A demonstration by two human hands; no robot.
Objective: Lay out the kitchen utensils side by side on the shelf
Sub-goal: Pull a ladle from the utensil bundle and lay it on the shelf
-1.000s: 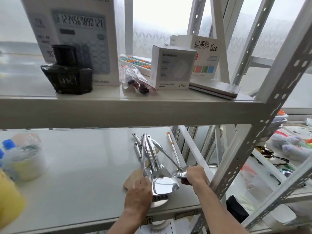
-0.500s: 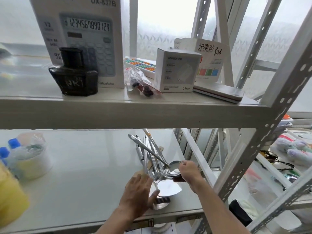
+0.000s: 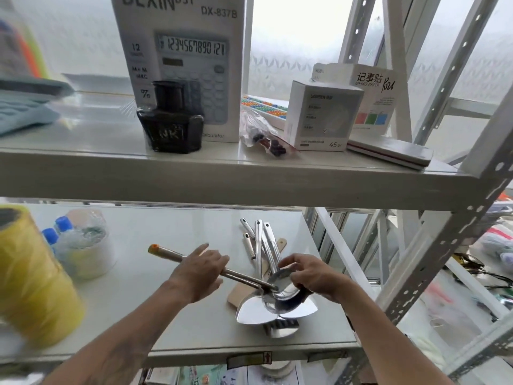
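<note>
A pile of steel kitchen utensils [image 3: 266, 251] lies at the right of the lower shelf [image 3: 172, 326], handles pointing away, with shiny blades [image 3: 255, 312] near the front edge and a wooden spatula [image 3: 238, 294] under them. My left hand [image 3: 198, 272] grips the handle of a steel ladle [image 3: 166, 252] with an orange tip, which is swung out to the left. My right hand [image 3: 311, 275] holds the ladle's bowl [image 3: 286, 293] over the pile.
A yellow roll [image 3: 30, 282] and a plastic-wrapped pack of blue-capped bottles [image 3: 83, 248] stand at the lower shelf's left. The upper shelf [image 3: 222, 179] holds an ink bottle [image 3: 170, 120], a calculator box [image 3: 186, 56] and small boxes [image 3: 322, 118]. A metal upright [image 3: 444, 243] stands to the right.
My right hand lifted the ladle out of the pile. Its handle swung round to the left, and my left hand left the pile and took hold of the handle.
</note>
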